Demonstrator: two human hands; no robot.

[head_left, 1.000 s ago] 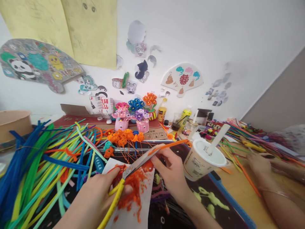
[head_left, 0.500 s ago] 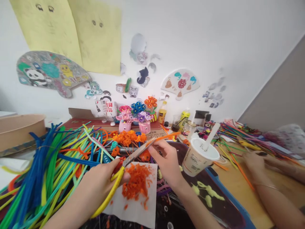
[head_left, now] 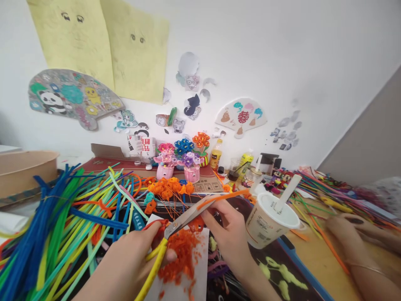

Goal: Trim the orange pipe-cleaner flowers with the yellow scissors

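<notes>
My left hand (head_left: 138,255) is wrapped round the yellow and red handles of a pair of scissors (head_left: 181,219), whose blades point up and to the right. Between the fingers of my right hand (head_left: 227,234) is an orange fuzzy stem (head_left: 224,195), lying along the blade tips and sticking out to the right. Below the blades, orange fuzz clippings (head_left: 184,255) are heaped on a white sheet (head_left: 200,288). Orange fuzzy flowers (head_left: 166,188) on thin wires lie just behind the scissors.
Bundles of coloured fuzzy stems (head_left: 56,225) cover the left side. A white cup (head_left: 271,219) with a straw stands right of my right hand. Potted fuzzy flowers (head_left: 191,167) and bottles (head_left: 216,154) stand at the back. Another person's hands (head_left: 344,230) are at the right.
The view has shifted, so the wall items sit lower and further right. The orange stem is still at the blades, and both hands keep their hold.
</notes>
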